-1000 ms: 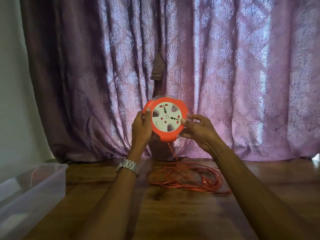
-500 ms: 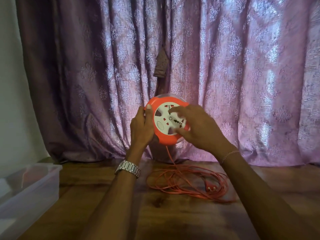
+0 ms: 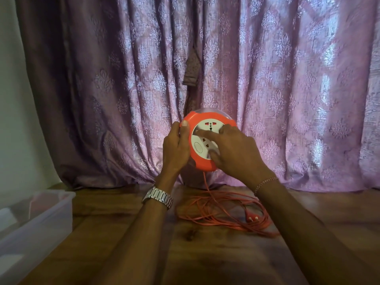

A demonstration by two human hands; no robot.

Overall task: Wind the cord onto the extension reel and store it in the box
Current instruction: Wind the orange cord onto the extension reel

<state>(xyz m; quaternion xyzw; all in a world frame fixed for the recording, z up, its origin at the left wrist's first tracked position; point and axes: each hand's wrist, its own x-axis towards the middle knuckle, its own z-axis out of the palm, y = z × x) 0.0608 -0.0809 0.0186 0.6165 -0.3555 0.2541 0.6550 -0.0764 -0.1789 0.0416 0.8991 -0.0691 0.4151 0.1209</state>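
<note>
I hold an orange extension reel with a white socket face upright in the air in front of the curtain. My left hand grips its left rim, thumb on the edge. My right hand lies across the white face, fingers pressed on it. An orange cord hangs from the reel's bottom down to a loose tangle of cord on the wooden table. A red plug lies in the tangle. A clear plastic box stands at the table's left edge.
A purple patterned curtain hangs right behind the table. The wooden table stretches toward me under my forearms. A pale wall is on the left.
My right hand moved from the reel's right rim onto the white face and swept across it to the left. The face's sockets sit at a different angle. The view shifted down slightly.
</note>
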